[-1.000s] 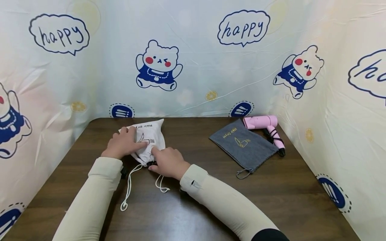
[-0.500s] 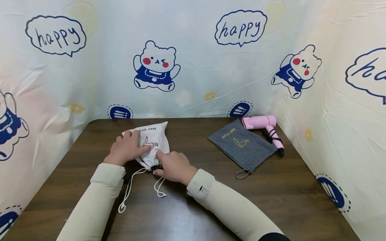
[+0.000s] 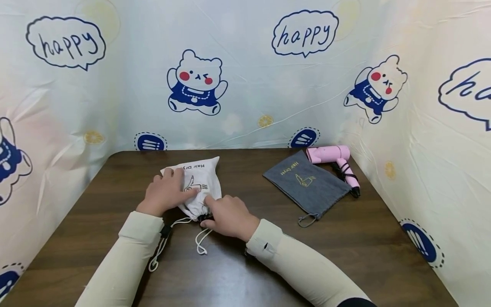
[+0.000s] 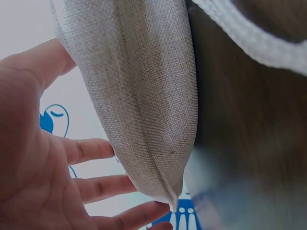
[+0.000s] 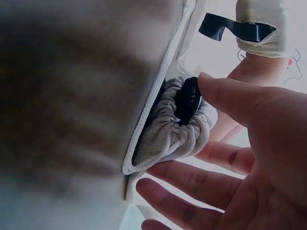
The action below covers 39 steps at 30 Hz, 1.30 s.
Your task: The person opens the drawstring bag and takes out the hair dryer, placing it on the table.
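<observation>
A full white drawstring bag [image 3: 207,175], printed "Hair Dryer", lies on the left half of the table with its gathered mouth towards me. My left hand [image 3: 165,192] rests along its left side, thumb over the print; in the left wrist view, straight, spread fingers touch the bulging cloth [image 4: 139,96]. At the mouth, my right hand [image 3: 232,215] touches the bag's right side with relaxed fingers. The right wrist view shows that thumb against a black ribbed piece [image 5: 188,100] poking from the puckered opening. White cord loops [image 3: 201,243] trail towards me.
To the right on the brown table [image 3: 245,273] lies a flat grey drawstring bag [image 3: 307,183], also printed "Hair Dryer". A pink hair dryer [image 3: 329,154] with its black cord wrapped round the handle lies beside it. A printed curtain [image 3: 245,85] stands behind the table and along both sides.
The white bag has slid a little to the right and towards me, both hands moving along with it. The grey bag and the pink dryer stay where they were.
</observation>
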Each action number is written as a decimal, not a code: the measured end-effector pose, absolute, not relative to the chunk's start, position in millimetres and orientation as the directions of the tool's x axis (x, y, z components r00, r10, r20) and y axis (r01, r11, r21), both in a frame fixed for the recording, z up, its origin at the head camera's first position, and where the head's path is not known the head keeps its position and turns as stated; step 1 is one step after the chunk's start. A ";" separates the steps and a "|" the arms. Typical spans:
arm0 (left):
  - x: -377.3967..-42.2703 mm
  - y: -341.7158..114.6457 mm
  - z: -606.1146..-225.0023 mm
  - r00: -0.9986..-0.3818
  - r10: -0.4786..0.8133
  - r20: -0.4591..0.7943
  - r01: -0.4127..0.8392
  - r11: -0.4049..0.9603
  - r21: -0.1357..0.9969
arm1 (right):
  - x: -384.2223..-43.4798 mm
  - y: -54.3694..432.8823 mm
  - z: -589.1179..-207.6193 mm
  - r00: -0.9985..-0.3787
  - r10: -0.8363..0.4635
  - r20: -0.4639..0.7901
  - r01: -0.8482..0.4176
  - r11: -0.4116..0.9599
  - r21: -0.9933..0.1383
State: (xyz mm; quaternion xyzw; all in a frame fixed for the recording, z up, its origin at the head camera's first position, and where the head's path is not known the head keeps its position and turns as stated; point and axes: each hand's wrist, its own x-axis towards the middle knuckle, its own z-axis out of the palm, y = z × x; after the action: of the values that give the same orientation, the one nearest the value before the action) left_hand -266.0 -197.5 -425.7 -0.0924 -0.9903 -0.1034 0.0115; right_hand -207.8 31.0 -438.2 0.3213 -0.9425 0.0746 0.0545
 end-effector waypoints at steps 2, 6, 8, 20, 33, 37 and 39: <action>-263.9 -195.2 -425.1 -0.982 0.184 0.051 0.190 0.961 0.199 | -205.6 32.9 -438.9 -0.784 -0.599 0.161 -0.617 0.782 -0.093; -260.5 -190.4 -424.4 -0.979 0.192 0.075 0.202 0.961 0.187 | -201.2 35.7 -439.5 -0.778 -0.604 0.175 -0.619 0.783 -0.049; -259.4 -188.1 -424.7 -0.978 0.193 0.082 0.205 0.962 0.183 | -198.6 37.2 -438.8 -0.775 -0.606 0.178 -0.620 0.784 -0.028; -251.6 -174.5 -422.9 -0.972 0.207 0.108 0.222 0.962 0.156 | -185.4 50.7 -435.6 -0.743 -0.628 0.233 -0.640 0.768 0.030; -247.2 -169.3 -425.7 -0.972 0.209 0.106 0.222 0.966 0.131 | -176.8 55.6 -436.8 -0.731 -0.641 0.234 -0.650 0.759 0.045; -245.7 -168.2 -425.0 -0.972 0.212 0.098 0.223 0.967 0.126 | -174.7 57.2 -437.2 -0.722 -0.647 0.247 -0.657 0.752 0.049; -243.9 -167.1 -424.1 -0.972 0.212 0.098 0.223 0.967 0.122 | -172.9 58.5 -435.8 -0.717 -0.651 0.248 -0.662 0.748 0.048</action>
State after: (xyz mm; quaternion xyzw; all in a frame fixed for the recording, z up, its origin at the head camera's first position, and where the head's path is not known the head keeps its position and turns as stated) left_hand -243.9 -167.1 -424.1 -0.1098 -0.9908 -0.0664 0.0419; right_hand -172.9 58.5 -435.8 0.3544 -0.9264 0.0219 0.1256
